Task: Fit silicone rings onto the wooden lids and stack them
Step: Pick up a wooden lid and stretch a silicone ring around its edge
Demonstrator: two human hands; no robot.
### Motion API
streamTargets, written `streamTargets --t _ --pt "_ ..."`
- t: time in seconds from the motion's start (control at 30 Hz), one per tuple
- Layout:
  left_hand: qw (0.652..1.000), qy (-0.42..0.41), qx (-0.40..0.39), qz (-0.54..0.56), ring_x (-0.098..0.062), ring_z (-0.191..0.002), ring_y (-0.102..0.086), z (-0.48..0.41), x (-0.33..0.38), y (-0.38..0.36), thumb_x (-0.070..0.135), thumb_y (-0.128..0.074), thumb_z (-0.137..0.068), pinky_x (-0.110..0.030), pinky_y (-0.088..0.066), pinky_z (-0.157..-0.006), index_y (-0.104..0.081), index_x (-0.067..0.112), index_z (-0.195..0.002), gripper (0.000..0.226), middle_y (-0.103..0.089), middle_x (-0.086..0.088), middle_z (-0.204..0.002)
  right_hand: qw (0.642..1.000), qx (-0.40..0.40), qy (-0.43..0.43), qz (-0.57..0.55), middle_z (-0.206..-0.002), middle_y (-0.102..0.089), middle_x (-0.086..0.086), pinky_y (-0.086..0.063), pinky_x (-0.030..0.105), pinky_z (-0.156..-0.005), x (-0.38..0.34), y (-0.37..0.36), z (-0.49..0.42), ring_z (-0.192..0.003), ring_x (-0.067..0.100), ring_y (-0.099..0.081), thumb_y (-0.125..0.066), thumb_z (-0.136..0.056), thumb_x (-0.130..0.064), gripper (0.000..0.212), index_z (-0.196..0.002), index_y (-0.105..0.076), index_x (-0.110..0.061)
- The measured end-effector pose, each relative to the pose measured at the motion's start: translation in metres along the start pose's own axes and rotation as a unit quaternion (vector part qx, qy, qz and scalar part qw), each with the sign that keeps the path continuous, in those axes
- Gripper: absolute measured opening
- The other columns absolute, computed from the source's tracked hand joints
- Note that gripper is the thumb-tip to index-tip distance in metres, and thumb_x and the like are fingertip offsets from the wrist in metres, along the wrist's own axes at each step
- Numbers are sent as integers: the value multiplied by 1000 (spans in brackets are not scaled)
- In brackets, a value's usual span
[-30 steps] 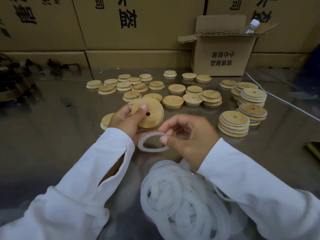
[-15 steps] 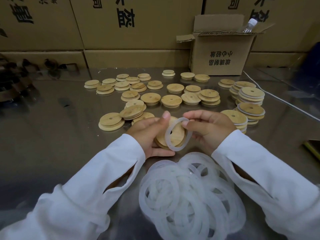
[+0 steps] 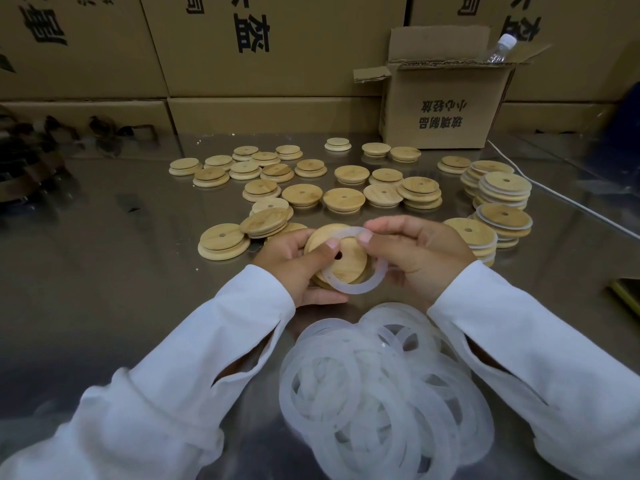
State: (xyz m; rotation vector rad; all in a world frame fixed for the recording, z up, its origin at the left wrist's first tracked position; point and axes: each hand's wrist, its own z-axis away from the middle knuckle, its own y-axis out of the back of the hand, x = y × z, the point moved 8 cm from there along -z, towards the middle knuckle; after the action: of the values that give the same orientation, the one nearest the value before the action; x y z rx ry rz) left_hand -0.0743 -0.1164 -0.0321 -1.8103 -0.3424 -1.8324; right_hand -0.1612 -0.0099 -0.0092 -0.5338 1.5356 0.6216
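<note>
Dead centre of the frame, both hands are busy with one wooden lid [image 3: 346, 263]. The left hand [image 3: 291, 265] has its fingers curled under and around the lid's left edge, gripping it, with the thumb lying across the top face near the little centre hole. The right hand [image 3: 419, 254] is pinching a silicone ring [image 3: 351, 288] between thumb and fingers at the ring's upper right. The ring sits tilted over the lid's face: its top arc is up by both thumbs and its bottom arc hangs past the lid's lower edge. Can't tell if any part of it is actually seated on the rim.

Right below the hands, bottom centre, there's a messy pile of rings [image 3: 381, 393] on the shiny counter [image 3: 104, 289], all translucent white and overlapping.

Above the hands, the middle of the frame has loose lids [image 3: 343, 199] spread out, some singly, some two or three high. Over at the right are the ringed stacks [image 3: 504, 192], lids with white rings showing between the layers, just beside the right hand.

Upper right has a small open box [image 3: 443, 109] with a plastic bottle [image 3: 498, 50] poking out, and a white cable [image 3: 571, 202] running down past it. Big cartons [image 3: 259, 46] line the whole top.
</note>
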Motion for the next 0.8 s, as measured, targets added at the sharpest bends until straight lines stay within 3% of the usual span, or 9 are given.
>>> streamTargets --t 0.07,0.17,0.27,0.43,0.53,0.7,0.8 --pt "1000 1 12 1 -26 -82 -65 -1 1 3 16 -55 -88 -29 -57 -51 -59 10 -108 21 -63 -14 -100 998 25 11 59 -53 -64 -9 -40 18 -55 -2 3 1 -47 -2 -55 -71 -75 -25 4 -75 -68 -23" --pt "1000 5 21 -3 -27 -85 -64 -1 1 3 16 -55 -89 -30 -58 -52 -57 9 -113 25 -63 -15 -104 993 49 21 109 -51 -59 -6 -37 18 -55 -2 6 2 -46 1 -53 -68 -79 -26 11 -68 -67 -24" --pt "1000 12 11 0 -24 -83 -64 -1 0 1 17 -54 -89 -29 -57 -52 -59 13 -105 17 -63 -11 -98 991 68 32 109 -57 -60 -5 -39 20 -56 -4 9 2 -54 7 -53 -67 -79 -25 12 -67 -66 -24" --pt "999 23 -24 -7 -25 -85 -65 1 -4 -7 19 -56 -87 -28 -58 -55 -62 17 -93 9 -66 -8 -93 990 73 76 97 -55 -61 -10 -44 15 -58 -11 8 4 -48 -3 -52 -69 -77 -23 9 -68 -68 -24" --pt "999 23 -33 1 -24 -83 -66 2 -5 -10 18 -55 -88 -28 -57 -55 -63 17 -94 10 -67 -10 -93 989 77 88 89 -50 -61 -13 -43 8 -52 -12 8 5 -46 -4 -53 -71 -76 -22 12 -66 -67 -25" --pt "999 21 -30 14 -16 -65 -70 2 -4 -9 18 -51 -91 -28 -56 -51 -64 18 -86 14 -69 -6 -80 987 98 89 87 -49 -61 -14 -42 8 -50 -13 13 6 -47 -4 -54 -72 -75 -24 13 -64 -66 -26" --pt "999 21 -29 18 -16 -65 -70 2 -4 -9 18 -51 -90 -28 -56 -51 -63 18 -86 14 -70 -5 -79 988 99 83 85 -48 -61 -13 -41 6 -48 -11 14 5 -46 -4 -54 -73 -75 -24 11 -65 -67 -25"
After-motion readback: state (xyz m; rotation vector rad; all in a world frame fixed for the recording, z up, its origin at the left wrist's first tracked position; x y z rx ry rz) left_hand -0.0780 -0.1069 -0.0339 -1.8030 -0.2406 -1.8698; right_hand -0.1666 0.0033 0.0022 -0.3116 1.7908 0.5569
